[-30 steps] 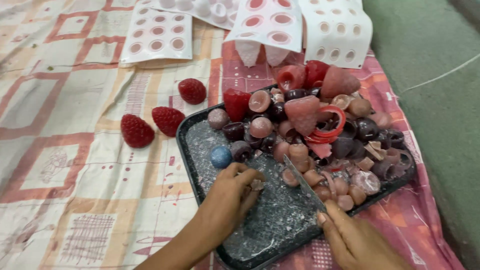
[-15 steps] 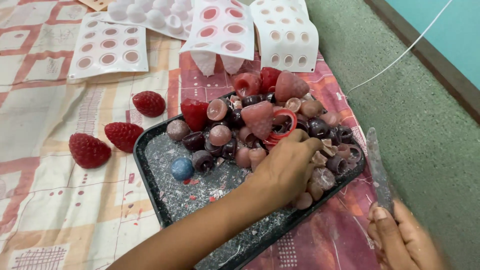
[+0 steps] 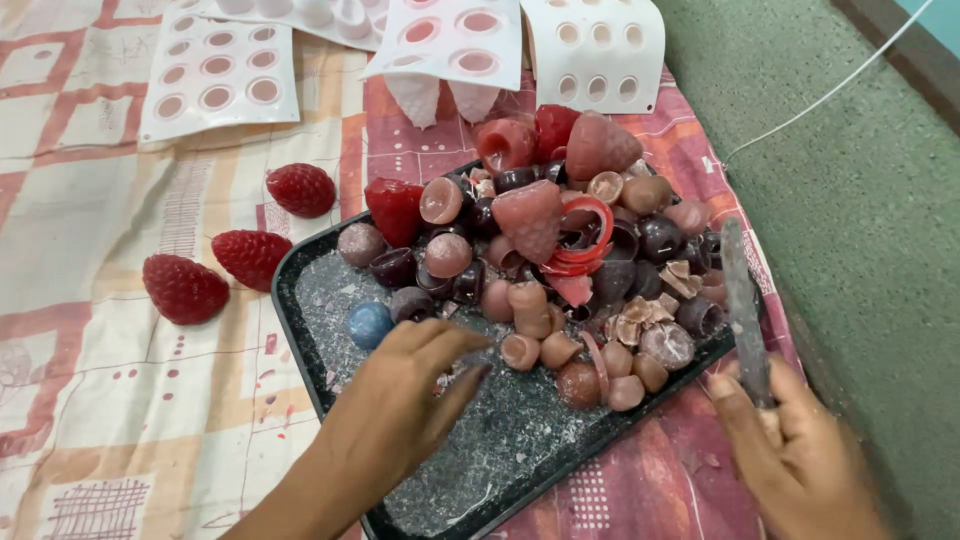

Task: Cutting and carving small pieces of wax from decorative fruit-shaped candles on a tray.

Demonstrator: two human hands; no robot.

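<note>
No packages, labels, signs or screens show anywhere in the head view.
</note>
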